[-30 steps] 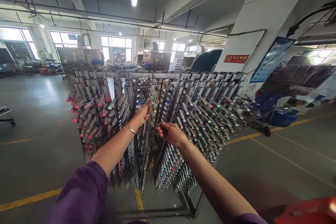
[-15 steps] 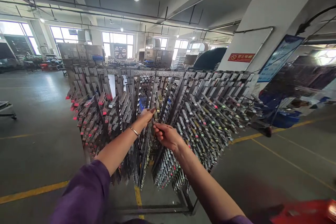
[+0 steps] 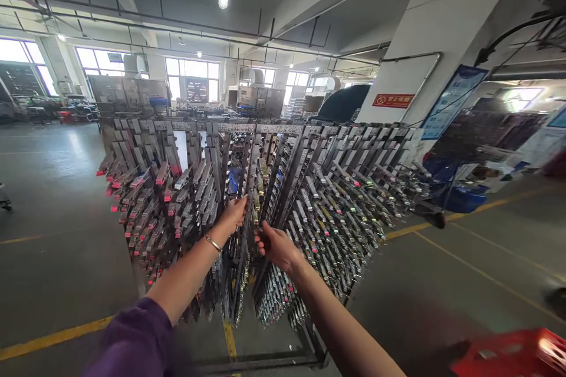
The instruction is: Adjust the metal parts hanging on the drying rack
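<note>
- The left hand is up at the big rack; its fingers are bent around a thin strip hanging in the middle
- The right hand is just beside it, lower down; its fingers are curled shut, I cannot tell on what
- A red crate sits low on the right

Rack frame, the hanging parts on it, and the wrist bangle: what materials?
Rack frame: likely bare steel, dull grey bars. Hanging parts: probably metal, silvery glint; red and green tips look like plastic or paint, unclear. Bangle on the left wrist: thin, gold-coloured, shiny, apparently metal.
</note>
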`<move>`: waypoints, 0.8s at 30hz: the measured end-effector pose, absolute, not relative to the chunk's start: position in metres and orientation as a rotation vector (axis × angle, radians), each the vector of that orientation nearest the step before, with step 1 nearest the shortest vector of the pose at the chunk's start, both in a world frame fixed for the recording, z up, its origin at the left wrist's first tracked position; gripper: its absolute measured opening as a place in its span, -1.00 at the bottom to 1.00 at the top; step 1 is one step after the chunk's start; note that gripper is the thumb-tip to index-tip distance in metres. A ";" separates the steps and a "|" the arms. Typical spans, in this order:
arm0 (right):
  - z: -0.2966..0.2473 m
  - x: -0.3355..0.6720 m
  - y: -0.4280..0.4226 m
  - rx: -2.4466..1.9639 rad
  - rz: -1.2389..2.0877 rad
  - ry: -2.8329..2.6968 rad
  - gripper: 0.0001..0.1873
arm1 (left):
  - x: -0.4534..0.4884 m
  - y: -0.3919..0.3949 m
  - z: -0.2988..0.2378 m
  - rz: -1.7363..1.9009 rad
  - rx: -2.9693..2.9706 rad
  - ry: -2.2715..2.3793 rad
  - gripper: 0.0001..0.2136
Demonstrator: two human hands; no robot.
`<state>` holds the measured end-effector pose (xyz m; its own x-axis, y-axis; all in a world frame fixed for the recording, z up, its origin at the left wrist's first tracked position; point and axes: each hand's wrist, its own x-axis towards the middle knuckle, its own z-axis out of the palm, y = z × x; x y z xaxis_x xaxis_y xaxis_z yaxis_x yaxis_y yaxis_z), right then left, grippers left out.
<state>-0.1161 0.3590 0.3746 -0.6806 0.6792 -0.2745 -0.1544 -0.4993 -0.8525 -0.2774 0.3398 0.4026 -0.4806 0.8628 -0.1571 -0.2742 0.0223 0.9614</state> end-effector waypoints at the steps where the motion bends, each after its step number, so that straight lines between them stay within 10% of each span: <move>1: 0.375 -0.120 0.356 -0.799 2.226 -1.163 -0.61 | -0.278 0.340 0.399 1.581 0.670 1.437 -0.47; 24: 0.328 -0.108 0.354 -0.840 2.195 -1.128 -0.56 | -0.276 0.337 0.358 1.539 0.587 1.455 -0.50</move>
